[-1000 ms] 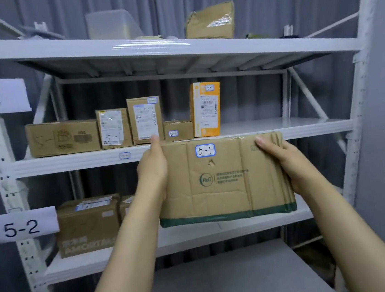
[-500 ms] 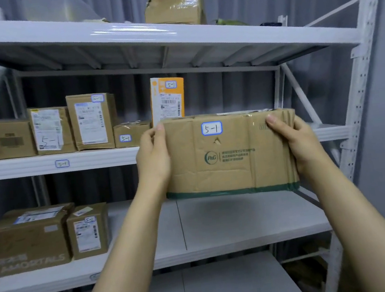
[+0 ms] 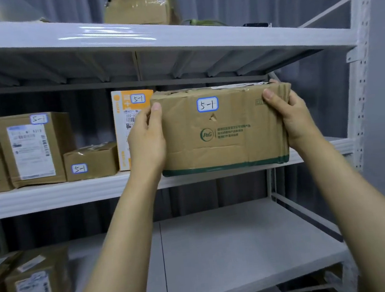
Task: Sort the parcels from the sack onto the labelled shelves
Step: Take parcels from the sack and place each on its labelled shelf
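While the middle shelf (image 3: 48,196) lies level with its base, our dented cardboard parcel (image 3: 222,142) is at the front lip. It seems light and soft-walled to us, so our left hand (image 3: 146,141) and right hand (image 3: 296,119) clasp its ends, flanking the 5-1 label (image 3: 207,104).

Eight parcels (image 3: 221,130), three shelves (image 3: 48,196), two hands (image 3: 146,141)

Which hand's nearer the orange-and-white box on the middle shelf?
Left. The left hand grips the parcel at the end beside the orange-and-white box; the right hand grips its far end.
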